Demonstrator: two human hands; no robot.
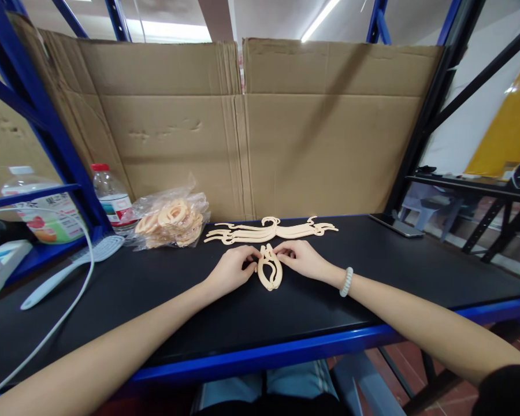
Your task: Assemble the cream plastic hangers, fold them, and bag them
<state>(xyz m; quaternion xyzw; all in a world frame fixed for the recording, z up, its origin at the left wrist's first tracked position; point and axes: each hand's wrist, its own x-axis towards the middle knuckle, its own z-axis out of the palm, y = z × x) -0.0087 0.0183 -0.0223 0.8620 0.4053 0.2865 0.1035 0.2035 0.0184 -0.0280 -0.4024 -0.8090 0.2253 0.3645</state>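
Observation:
A small cream plastic hanger (269, 274) lies folded on the black table, between my two hands. My left hand (233, 268) pinches its top from the left with curled fingers. My right hand (302, 257), with a white bead bracelet on the wrist, pinches the same top end from the right. Just behind them lies a flat stack of unfolded cream hangers (271, 230), spread left to right. A clear plastic bag of cream rings (172, 219) sits to the left of that stack.
A cardboard sheet (242, 127) walls the back of the black table (156, 300). At left stand a red-capped water bottle (111, 197), a larger bottle (41, 214), a pale brush (69, 267) and a white cable. A phone (396, 225) lies at right. Blue rack posts frame the sides.

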